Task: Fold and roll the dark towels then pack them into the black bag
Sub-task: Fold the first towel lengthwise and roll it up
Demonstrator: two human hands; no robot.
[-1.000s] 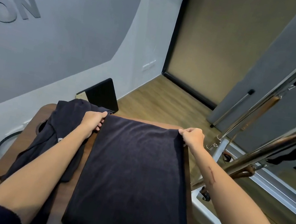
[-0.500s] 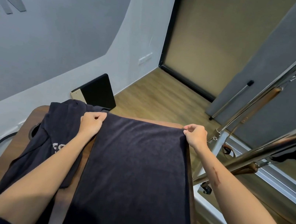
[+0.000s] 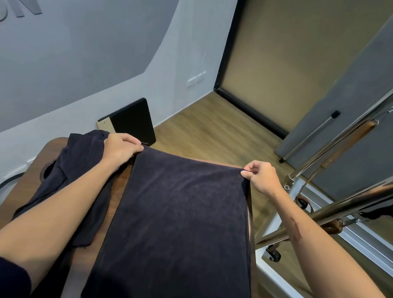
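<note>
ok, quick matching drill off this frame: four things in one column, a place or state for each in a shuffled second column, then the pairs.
Things:
1. spread dark towel
2. crumpled dark cloth
3. left hand
4. right hand

Places or states:
A. bunched at the left side of the wooden table
B. pinches the towel's far right corner
C. lies flat on the table, near edge toward the person
D. grips the towel's far left corner

Pairs: 1-C, 2-A, 3-D, 4-B

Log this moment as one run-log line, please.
phase: folding | left hand: grips far-left towel corner | right hand: pinches far-right corner | dark towel: flat on table
</note>
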